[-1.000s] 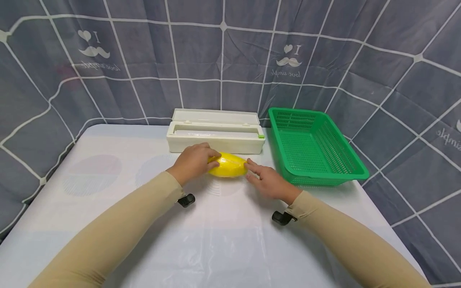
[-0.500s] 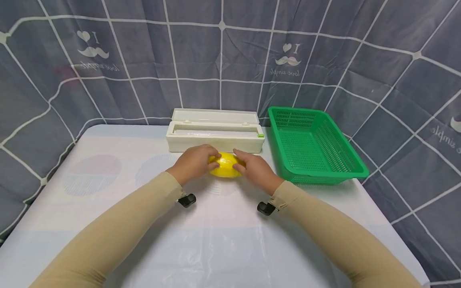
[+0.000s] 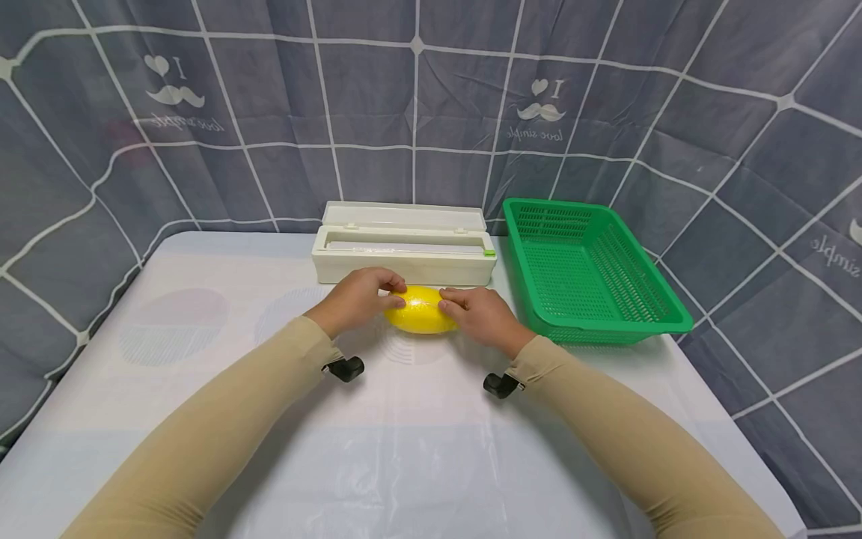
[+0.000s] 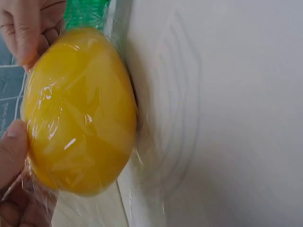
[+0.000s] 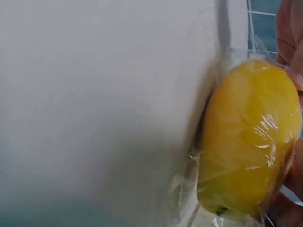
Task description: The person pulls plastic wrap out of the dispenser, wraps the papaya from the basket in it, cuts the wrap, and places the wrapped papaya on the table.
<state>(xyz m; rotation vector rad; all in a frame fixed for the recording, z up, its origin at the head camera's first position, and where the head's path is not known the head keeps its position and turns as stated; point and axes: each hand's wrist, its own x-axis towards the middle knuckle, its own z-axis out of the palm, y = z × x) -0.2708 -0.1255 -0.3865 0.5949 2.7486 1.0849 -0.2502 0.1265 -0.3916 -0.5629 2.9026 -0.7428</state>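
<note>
Cloth (image 3: 377, 97) hangs behind the pale table (image 3: 390, 464) — fingers (image 3: 461, 295) pinch film-wrapped yellow fruit (image 3: 421, 317).

Left forearm (image 3: 215, 434) and right forearm (image 3: 640, 434) reach forward from the near corners of the head view, angled inward, beige sleeves (image 3: 263, 389) down to the wrists. Left hand (image 3: 360, 301): pinch grip, thumb and fingers directed right, back of hand up. Right hand (image 3: 486, 318): roughly mirrored, also gripping, thumb pointing left. Hands near each other, apart, about level, right one slightly lower in head view.
</note>
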